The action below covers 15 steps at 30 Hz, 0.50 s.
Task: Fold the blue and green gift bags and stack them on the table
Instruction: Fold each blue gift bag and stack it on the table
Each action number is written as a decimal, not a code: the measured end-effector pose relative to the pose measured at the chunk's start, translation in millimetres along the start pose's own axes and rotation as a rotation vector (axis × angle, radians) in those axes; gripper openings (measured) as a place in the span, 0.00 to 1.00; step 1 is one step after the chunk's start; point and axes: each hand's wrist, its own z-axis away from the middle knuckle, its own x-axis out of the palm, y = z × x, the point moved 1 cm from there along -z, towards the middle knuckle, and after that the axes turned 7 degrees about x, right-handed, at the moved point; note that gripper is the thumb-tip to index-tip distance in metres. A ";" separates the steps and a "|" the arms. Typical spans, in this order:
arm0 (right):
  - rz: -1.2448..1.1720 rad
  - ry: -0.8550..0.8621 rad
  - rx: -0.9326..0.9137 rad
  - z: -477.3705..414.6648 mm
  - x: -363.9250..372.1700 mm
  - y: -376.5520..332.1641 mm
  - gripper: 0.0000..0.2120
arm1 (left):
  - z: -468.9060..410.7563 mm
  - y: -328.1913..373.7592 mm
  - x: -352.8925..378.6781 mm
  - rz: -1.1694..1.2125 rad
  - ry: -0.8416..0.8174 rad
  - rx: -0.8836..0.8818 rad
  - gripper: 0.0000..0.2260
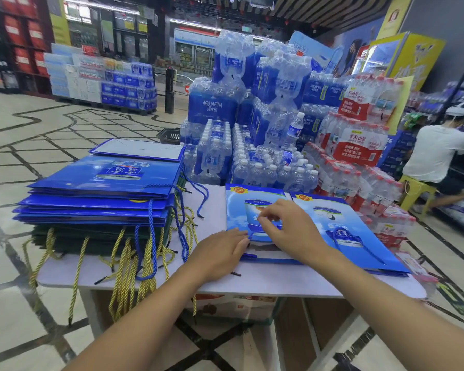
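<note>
Two loose bags lay flat on table (265, 279), side by side. Blue bag (237, 210) under both hands; second bag (330, 218) just right. Left hand (223, 245) flat, pressing edge to keep fold down. Right hand (287, 226) pinched bag's face (probably tucking cord). One stack (105, 199) left, blue above green bags (65, 238), layers uncountable.

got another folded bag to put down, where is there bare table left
Bare: the strip between the stack of bags and the middle blue bag, and the front edge of the table below that bag. Crowded: cords hang over the front left corner, a second bag covers the right side, water packs line the far edge.
</note>
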 end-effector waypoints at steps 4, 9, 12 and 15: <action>0.015 -0.214 0.201 31.4 7.2 -16.9 0.08 | 3.0 5.9 -5.3 0.031 -0.007 -0.008 0.21; -0.436 -0.299 0.637 37.3 37.1 -13.0 0.15 | 5.1 10.4 -9.6 0.037 -0.017 -0.033 0.22; -0.839 -0.302 0.879 34.6 45.5 -19.4 0.10 | 5.5 10.7 -11.0 0.044 -0.012 -0.031 0.21; -1.007 -0.305 0.996 31.3 48.0 -26.4 0.05 | 6.2 9.4 -10.3 0.041 -0.018 -0.034 0.21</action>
